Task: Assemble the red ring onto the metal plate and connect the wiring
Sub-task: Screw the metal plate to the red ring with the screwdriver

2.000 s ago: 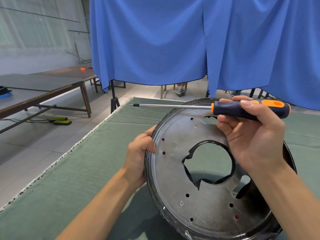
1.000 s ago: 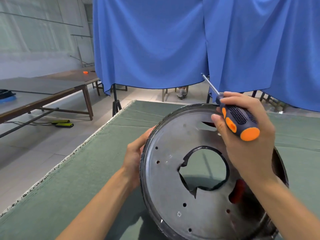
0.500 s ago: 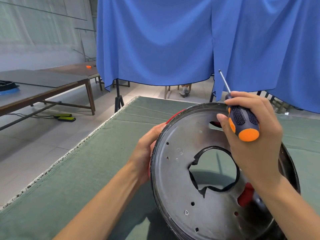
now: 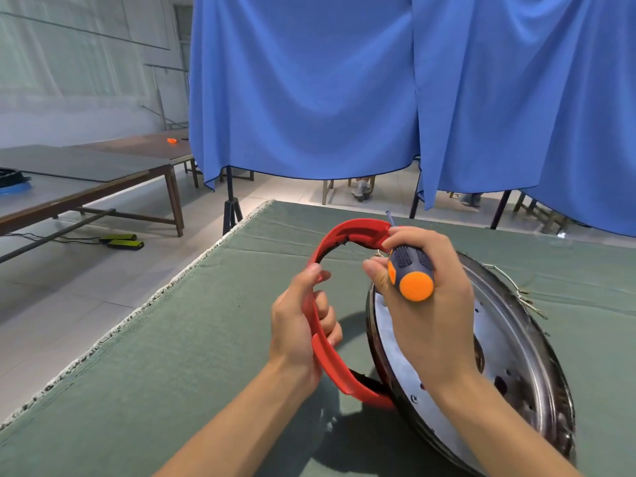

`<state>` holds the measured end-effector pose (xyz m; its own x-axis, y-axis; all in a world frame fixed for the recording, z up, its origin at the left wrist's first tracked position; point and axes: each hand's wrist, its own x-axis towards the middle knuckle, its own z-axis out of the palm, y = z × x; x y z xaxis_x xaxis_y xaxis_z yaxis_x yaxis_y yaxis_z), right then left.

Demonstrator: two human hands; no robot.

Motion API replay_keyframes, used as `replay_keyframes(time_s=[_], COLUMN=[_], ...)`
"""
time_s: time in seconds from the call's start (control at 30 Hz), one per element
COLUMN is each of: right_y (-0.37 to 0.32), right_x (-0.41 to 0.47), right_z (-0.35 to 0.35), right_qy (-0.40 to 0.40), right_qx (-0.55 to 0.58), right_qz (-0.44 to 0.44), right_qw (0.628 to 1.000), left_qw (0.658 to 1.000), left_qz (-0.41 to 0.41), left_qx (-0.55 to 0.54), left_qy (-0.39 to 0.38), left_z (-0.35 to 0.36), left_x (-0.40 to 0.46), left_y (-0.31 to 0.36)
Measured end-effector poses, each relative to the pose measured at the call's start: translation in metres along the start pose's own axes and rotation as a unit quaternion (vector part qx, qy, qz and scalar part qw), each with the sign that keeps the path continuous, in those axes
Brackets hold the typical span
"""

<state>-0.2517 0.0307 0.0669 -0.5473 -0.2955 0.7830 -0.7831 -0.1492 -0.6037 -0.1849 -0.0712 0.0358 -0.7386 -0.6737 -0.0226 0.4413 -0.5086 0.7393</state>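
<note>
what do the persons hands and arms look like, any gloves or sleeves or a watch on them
Both hands are bare: no gloves on the left hand or the right hand. No rings show on the fingers in view, and neither wrist carries a watch or band. Both forearms are uncovered all the way to the bottom edge of the head view, so no sleeve shows; anything worn higher up is out of frame.

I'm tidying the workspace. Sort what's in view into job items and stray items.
Job items:
red plastic ring, gripped by left hand
round metal plate
orange-and-navy screwdriver, gripped by right hand
thin bare wires

Stray items:
yellow-green bars on floor
small orange object on far wooden table
</note>
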Motion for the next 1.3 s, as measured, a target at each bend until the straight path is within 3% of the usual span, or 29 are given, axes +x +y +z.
replay_keyframes(time_s=[0.27, 0.67, 0.77, 0.83, 0.9, 0.97, 1.17, 1.3], right_y=[0.007, -0.005, -0.006, -0.008, -0.007, -0.006, -0.001, 0.003], right_x=[-0.001, -0.011, -0.009, -0.009, -0.011, -0.016, -0.023, -0.022], right_z=[-0.001, 0.012, 0.007, 0.006, 0.009, 0.016, 0.023, 0.017], right_qy=[0.007, -0.054, -0.061, -0.059, -0.059, -0.055, -0.01, 0.02], right_qx=[-0.001, 0.25, 0.278, 0.294, 0.295, 0.304, 0.272, 0.27], right_qz=[0.006, 0.121, 0.138, 0.145, 0.148, 0.157, 0.097, 0.065], right_qw=[1.0, 0.959, 0.949, 0.943, 0.942, 0.938, 0.957, 0.96], left_qw=[0.999, 0.993, 0.987, 0.945, 0.909, 0.89, 0.932, 0.929], left_qz=[-0.029, -0.1, -0.006, 0.102, 0.178, 0.199, 0.024, -0.011], left_qx=[-0.039, 0.01, 0.132, 0.286, 0.367, 0.407, 0.335, 0.31], left_qy=[-0.007, 0.06, 0.091, 0.12, 0.092, 0.054, -0.138, -0.201], left_z=[-0.009, -0.015, -0.015, -0.017, -0.017, -0.014, -0.012, -0.008], left_x=[0.01, 0.024, 0.021, 0.02, 0.018, 0.015, 0.005, 0.003], left_y=[-0.006, -0.018, -0.011, -0.004, 0.002, 0.007, 0.022, 0.024])
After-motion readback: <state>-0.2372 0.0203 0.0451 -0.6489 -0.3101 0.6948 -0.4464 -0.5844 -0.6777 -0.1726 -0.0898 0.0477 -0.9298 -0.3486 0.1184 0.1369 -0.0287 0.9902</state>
